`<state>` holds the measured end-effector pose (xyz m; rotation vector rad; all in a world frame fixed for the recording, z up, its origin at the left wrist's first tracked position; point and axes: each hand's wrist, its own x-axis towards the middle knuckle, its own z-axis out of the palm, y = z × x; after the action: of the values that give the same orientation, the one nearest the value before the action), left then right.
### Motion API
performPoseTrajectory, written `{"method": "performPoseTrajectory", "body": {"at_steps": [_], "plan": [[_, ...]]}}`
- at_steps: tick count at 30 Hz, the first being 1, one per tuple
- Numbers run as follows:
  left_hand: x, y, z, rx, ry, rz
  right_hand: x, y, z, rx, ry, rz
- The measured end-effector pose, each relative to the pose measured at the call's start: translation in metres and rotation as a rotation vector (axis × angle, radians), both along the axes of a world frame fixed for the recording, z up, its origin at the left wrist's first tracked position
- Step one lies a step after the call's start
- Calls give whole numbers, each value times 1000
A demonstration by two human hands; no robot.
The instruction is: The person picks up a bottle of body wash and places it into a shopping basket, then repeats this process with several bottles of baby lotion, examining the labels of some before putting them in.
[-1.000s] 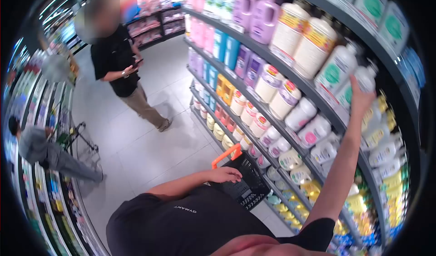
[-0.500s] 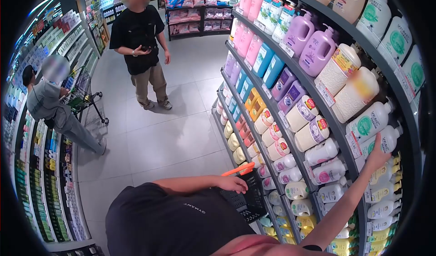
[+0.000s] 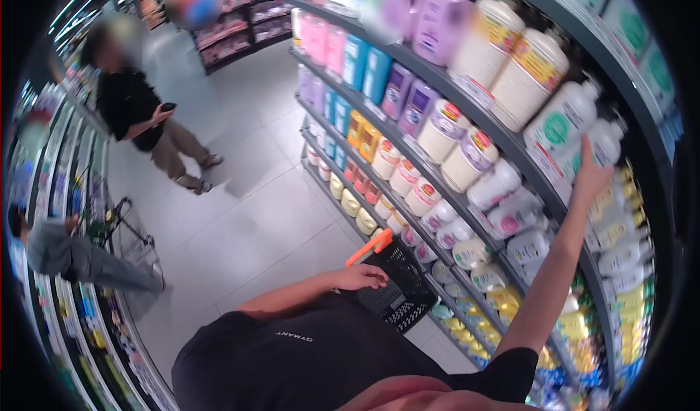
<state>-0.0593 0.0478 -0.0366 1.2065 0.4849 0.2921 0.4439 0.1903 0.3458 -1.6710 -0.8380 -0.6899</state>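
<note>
My right hand (image 3: 594,177) reaches to the shelf at the right. Its fingers lie around the lower part of a white pump bottle (image 3: 607,140), which still stands on the shelf. A matching white pump bottle (image 3: 560,119) with a round green label stands beside it. My left hand (image 3: 364,277) is in front of my body, its fingers loosely bent with nothing visible in them. Just beyond it is a black shopping basket (image 3: 408,283) with a raised orange handle (image 3: 370,247). How the basket is supported is hidden by my hand and forearm.
Shelves of bottles (image 3: 470,159) run along my right side. A person in black (image 3: 135,108) stands in the aisle, holding a dark object. Another person in grey (image 3: 55,247) is by a shopping cart (image 3: 120,225) at the left shelves. Tiled floor (image 3: 251,207) lies between.
My view has turned, so the shelf and people sit further left. My right hand stays at the same white pump bottle. The person in black has turned and raised the dark object.
</note>
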Motion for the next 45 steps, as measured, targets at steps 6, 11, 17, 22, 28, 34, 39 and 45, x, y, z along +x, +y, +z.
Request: {"method": "performPoseTrajectory", "body": {"at_steps": [6, 11, 17, 22, 28, 34, 39, 45], "plan": [[-8, -5, -6, -39, 26, -4, -37, -20, 9, 100, 113, 165], [-12, -1, 15, -77, 59, -15, -52, -27, 15, 70, 161, 176], [-11, 3, 11, -46, 23, -46, -57, -27, 17, 84, 152, 155], [-12, 2, 12, -37, 44, -58, -46, -23, 7, 153, 109, 199], [-15, -2, 9, -51, 19, -39, -71, -35, 11, 209, 53, 254], [-16, 0, 12, -92, -57, 3, -77, -43, 4, 181, -55, 193], [-21, 3, 32, -49, 38, -53, -81, -53, 5, 149, -96, 215], [-23, 6, 37, -53, 67, -59, -115, -79, 31, 220, -215, 275]]}}
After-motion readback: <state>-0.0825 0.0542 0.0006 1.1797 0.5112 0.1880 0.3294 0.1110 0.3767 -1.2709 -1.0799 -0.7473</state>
